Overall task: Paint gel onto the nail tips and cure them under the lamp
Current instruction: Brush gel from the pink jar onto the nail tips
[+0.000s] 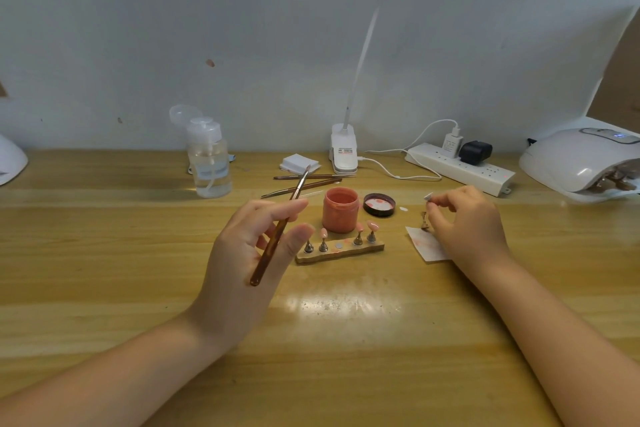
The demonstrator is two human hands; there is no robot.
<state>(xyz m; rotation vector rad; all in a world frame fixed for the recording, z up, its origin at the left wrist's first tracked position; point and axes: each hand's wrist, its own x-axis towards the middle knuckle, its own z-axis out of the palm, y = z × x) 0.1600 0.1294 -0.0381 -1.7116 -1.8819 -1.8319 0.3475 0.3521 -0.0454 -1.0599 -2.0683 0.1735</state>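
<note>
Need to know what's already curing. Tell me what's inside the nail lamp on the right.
Through the opening of the nail lamp, brownish stands with what look like nail tips on them show at its mouth. The housing covers everything deeper inside, so their number and colour cannot be told.

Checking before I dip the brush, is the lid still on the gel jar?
No, the gel jar stands open, and its black lid lies beside it.

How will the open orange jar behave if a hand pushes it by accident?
The jar looks short and wide with a flat base, so it would probably slide, not tip. Its lid lies beside it, so gel could spill if it did tip. It stands just behind the nail stand and might knock it.
</note>
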